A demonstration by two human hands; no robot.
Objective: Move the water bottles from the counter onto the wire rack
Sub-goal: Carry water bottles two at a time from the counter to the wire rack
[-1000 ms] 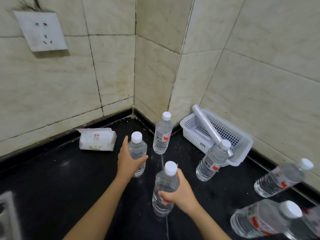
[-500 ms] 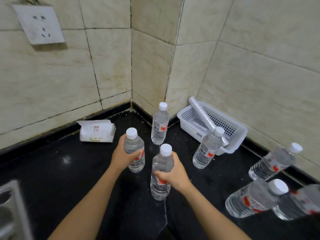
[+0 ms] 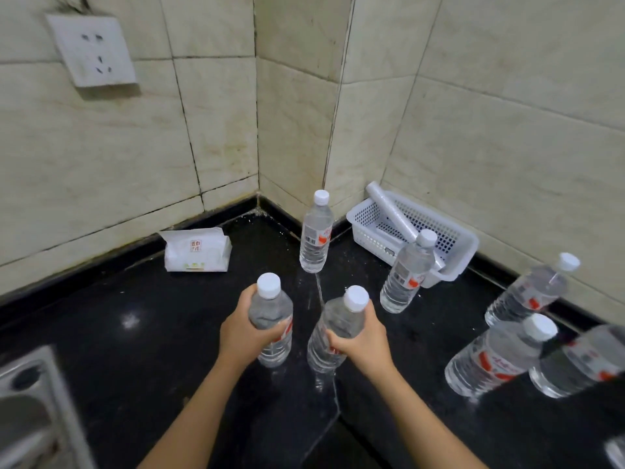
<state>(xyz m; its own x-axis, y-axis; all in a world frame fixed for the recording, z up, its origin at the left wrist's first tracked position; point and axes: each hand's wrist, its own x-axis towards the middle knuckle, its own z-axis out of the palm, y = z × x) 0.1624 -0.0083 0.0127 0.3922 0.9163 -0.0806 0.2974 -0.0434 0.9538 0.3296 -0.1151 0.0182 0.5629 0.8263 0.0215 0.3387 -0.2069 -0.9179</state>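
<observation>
Each hand is wrapped around a water bottle. The left hand grips the left bottle around its middle, at the red label; the right hand grips the right bottle at about the same height. Whether their bases rest on the black counter or hang just above it I cannot tell.

These are thin clear plastic bottles, capped white and apparently full — so probably fairly heavy for one hand, and the walls will likely give under a hard squeeze. The waist by the label looks the sound place to hold; the cap is too small for a carrying grip. Any wet film would make the plastic slippery, though none shows.

Taking the white basket in the corner as the mark: one bottle stands upright just left of it, another stands at its front edge, and three more lie right of and nearer than it, one cut by the frame. A roll leans in the basket. A tissue pack sits well left of it by the wall, a wall socket above that

The counter is dark, glossy stone with a seam through it, backed by tiled walls. A steel sink is at the near left. The wire rack is out of view — the carry leads somewhere unseen
</observation>
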